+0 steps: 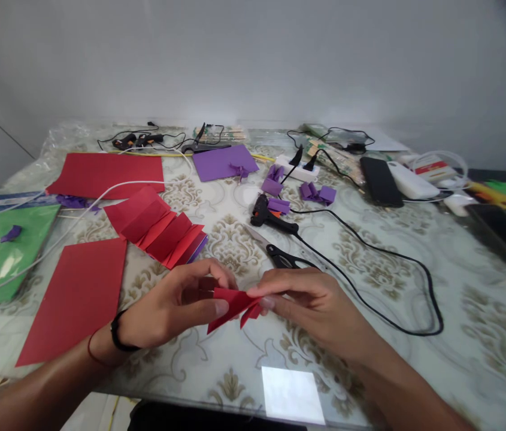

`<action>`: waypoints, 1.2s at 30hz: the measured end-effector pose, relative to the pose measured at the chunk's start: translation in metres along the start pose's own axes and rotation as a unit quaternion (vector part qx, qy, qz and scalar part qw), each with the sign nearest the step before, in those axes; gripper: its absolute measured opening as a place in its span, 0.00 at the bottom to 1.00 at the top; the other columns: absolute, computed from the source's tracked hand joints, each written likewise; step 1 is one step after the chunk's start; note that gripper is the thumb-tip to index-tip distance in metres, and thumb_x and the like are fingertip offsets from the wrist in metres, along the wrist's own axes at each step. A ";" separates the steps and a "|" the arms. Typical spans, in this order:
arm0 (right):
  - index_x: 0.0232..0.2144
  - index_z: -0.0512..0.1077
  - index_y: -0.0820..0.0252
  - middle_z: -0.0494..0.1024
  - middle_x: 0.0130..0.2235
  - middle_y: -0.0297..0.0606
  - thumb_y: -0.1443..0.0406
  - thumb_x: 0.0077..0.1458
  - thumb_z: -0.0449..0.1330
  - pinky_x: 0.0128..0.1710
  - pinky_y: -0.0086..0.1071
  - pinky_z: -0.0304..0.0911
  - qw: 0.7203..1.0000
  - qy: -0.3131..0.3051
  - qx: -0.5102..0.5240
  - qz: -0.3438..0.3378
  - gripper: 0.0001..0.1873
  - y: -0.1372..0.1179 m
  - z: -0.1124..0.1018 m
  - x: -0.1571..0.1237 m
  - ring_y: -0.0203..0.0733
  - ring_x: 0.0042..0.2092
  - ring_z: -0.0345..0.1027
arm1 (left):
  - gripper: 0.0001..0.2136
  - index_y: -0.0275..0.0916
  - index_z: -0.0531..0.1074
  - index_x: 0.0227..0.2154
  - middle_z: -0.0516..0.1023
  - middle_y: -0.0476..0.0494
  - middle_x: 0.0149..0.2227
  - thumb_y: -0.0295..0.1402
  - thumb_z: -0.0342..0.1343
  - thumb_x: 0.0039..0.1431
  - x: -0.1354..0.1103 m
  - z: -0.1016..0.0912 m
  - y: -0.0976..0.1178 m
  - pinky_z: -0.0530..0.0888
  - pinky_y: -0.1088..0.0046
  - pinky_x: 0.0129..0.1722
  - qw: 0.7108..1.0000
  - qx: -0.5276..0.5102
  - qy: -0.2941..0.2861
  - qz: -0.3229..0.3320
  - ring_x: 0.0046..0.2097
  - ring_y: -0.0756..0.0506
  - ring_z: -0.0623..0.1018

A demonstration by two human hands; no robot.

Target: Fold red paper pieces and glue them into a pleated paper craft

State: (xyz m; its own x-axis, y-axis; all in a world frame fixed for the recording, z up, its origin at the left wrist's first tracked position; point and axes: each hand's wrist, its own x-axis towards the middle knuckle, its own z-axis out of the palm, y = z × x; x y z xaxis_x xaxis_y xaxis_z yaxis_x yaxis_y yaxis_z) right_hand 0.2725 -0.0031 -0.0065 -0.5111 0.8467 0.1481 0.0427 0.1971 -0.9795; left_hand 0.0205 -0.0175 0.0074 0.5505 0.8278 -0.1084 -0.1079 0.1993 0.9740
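Clearly, you have both hands on one small folded red piece, held up just on the near side of the scissors. Your left hand grips its left end, thumb in front and fingers behind; your right hand pinches the other end between thumb and fingertips. The piece is creased, with a flap hanging by your right thumb.

The scissors lie on the worktop, handles just beyond your right hand, blades pointing away and left. Just beyond them rests the glue gun, its black cable looping round to their right. Farther past them are purple pieces, the power strip and a purple sheet.

Left of the scissors you have a pleated red strip, then a plain red sheet, and farthest left a green pack. Well to their right lies a black phone.
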 end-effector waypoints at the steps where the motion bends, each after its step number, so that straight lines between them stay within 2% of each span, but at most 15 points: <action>1: 0.43 0.87 0.50 0.86 0.35 0.36 0.60 0.65 0.68 0.36 0.31 0.72 1.000 -0.011 -0.004 -0.003 0.07 0.000 -0.001 0.000 0.39 0.35 0.78 | 0.09 0.38 0.73 0.36 0.75 0.42 0.44 0.36 0.65 0.65 0.001 0.000 0.000 0.74 0.73 0.37 1.000 -0.003 -0.002 0.005 0.41 0.47 0.76; 4: 0.45 0.86 0.50 0.86 0.36 0.37 0.61 0.67 0.66 0.38 0.33 0.72 0.999 -0.050 -0.016 -0.011 0.08 -0.001 -0.005 0.000 0.40 0.36 0.78 | 0.12 0.38 0.69 0.32 0.74 0.44 0.39 0.38 0.65 0.64 0.002 -0.001 -0.001 0.72 0.74 0.33 1.000 -0.008 0.006 0.001 0.35 0.49 0.73; 8: 0.45 0.85 0.50 0.85 0.44 0.39 0.64 0.70 0.61 0.44 0.35 0.72 0.991 -0.125 -0.038 -0.029 0.11 -0.007 -0.013 0.000 0.42 0.44 0.80 | 0.12 0.38 0.69 0.32 0.74 0.48 0.32 0.37 0.66 0.63 0.001 -0.003 -0.004 0.67 0.76 0.28 0.998 0.014 0.067 -0.011 0.30 0.51 0.69; 12: 0.46 0.81 0.52 0.80 0.50 0.42 0.59 0.69 0.62 0.54 0.39 0.68 0.988 -0.140 -0.063 -0.015 0.10 -0.012 -0.014 0.000 0.47 0.53 0.76 | 0.11 0.38 0.70 0.31 0.73 0.50 0.29 0.36 0.67 0.62 0.001 -0.002 -0.003 0.66 0.76 0.27 0.992 0.045 0.121 0.006 0.28 0.52 0.68; 14: 0.43 0.79 0.52 0.78 0.47 0.39 0.53 0.64 0.66 0.54 0.39 0.68 0.991 -0.126 -0.047 0.006 0.12 -0.011 -0.009 0.000 0.47 0.50 0.75 | 0.11 0.38 0.70 0.32 0.74 0.50 0.29 0.36 0.66 0.62 0.002 -0.001 -0.003 0.67 0.77 0.26 0.991 0.049 0.128 0.008 0.27 0.52 0.69; 16: 0.39 0.76 0.52 0.76 0.44 0.36 0.52 0.59 0.70 0.52 0.38 0.68 0.994 -0.096 -0.041 0.026 0.14 -0.007 -0.003 -0.001 0.45 0.47 0.74 | 0.10 0.38 0.71 0.32 0.75 0.49 0.30 0.35 0.67 0.62 0.003 0.000 -0.004 0.68 0.78 0.26 0.990 0.052 0.133 0.015 0.28 0.52 0.70; 18: 0.38 0.75 0.52 0.75 0.47 0.37 0.56 0.58 0.73 0.54 0.38 0.68 0.996 -0.059 -0.054 0.030 0.12 -0.003 0.003 -0.002 0.45 0.50 0.73 | 0.08 0.38 0.74 0.35 0.78 0.48 0.34 0.31 0.68 0.60 0.004 0.000 -0.005 0.72 0.78 0.30 0.986 0.064 0.144 0.046 0.32 0.51 0.75; 20: 0.39 0.77 0.51 0.73 0.53 0.39 0.60 0.58 0.73 0.58 0.40 0.67 0.996 -0.026 -0.076 0.025 0.10 0.000 0.006 -0.002 0.47 0.56 0.72 | 0.08 0.39 0.78 0.41 0.81 0.46 0.38 0.29 0.68 0.59 0.004 -0.001 -0.005 0.74 0.77 0.35 0.982 0.084 0.147 0.079 0.38 0.48 0.79; 23: 0.40 0.82 0.48 0.70 0.58 0.41 0.59 0.60 0.72 0.57 0.41 0.70 0.995 0.027 -0.095 0.009 0.06 0.002 0.006 -0.003 0.49 0.58 0.71 | 0.07 0.41 0.83 0.43 0.84 0.45 0.40 0.30 0.65 0.63 0.004 -0.004 -0.005 0.74 0.76 0.36 0.981 0.116 0.134 0.077 0.39 0.48 0.79; 26: 0.40 0.85 0.45 0.71 0.56 0.40 0.59 0.62 0.71 0.54 0.41 0.73 0.990 0.091 -0.097 -0.039 0.04 0.002 0.003 -0.003 0.48 0.54 0.74 | 0.07 0.43 0.86 0.41 0.85 0.44 0.41 0.32 0.63 0.67 0.002 -0.007 -0.006 0.75 0.73 0.42 0.982 0.119 0.128 0.070 0.41 0.46 0.80; 28: 0.41 0.86 0.44 0.73 0.53 0.40 0.60 0.62 0.71 0.54 0.41 0.73 0.984 0.125 -0.104 -0.073 0.05 0.002 0.001 -0.002 0.47 0.53 0.74 | 0.09 0.44 0.86 0.44 0.85 0.43 0.44 0.32 0.60 0.68 0.000 -0.008 -0.007 0.75 0.70 0.47 0.987 0.084 0.114 0.078 0.46 0.44 0.80; 33: 0.43 0.86 0.42 0.78 0.43 0.36 0.60 0.60 0.73 0.44 0.33 0.74 0.984 0.114 -0.084 -0.108 0.09 0.001 -0.002 0.000 0.40 0.44 0.75 | 0.16 0.46 0.87 0.46 0.85 0.42 0.48 0.25 0.58 0.61 -0.002 -0.010 -0.007 0.77 0.70 0.50 0.995 -0.019 0.052 0.087 0.50 0.41 0.81; 36: 0.41 0.87 0.44 0.82 0.41 0.37 0.59 0.60 0.73 0.41 0.33 0.76 0.985 0.113 -0.066 -0.117 0.06 -0.002 -0.002 0.000 0.40 0.41 0.77 | 0.15 0.47 0.86 0.48 0.84 0.41 0.49 0.25 0.59 0.65 -0.003 -0.010 -0.002 0.77 0.71 0.50 0.996 -0.005 0.020 0.087 0.50 0.42 0.81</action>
State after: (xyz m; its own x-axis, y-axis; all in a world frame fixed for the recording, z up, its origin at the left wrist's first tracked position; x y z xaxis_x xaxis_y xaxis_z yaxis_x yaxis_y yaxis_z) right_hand 0.2744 -0.0025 -0.0039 -0.3171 0.8561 0.4081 0.0647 0.4489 -0.8913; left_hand 0.0105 -0.0152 0.0035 0.4900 0.8701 0.0530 -0.2065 0.0568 0.9768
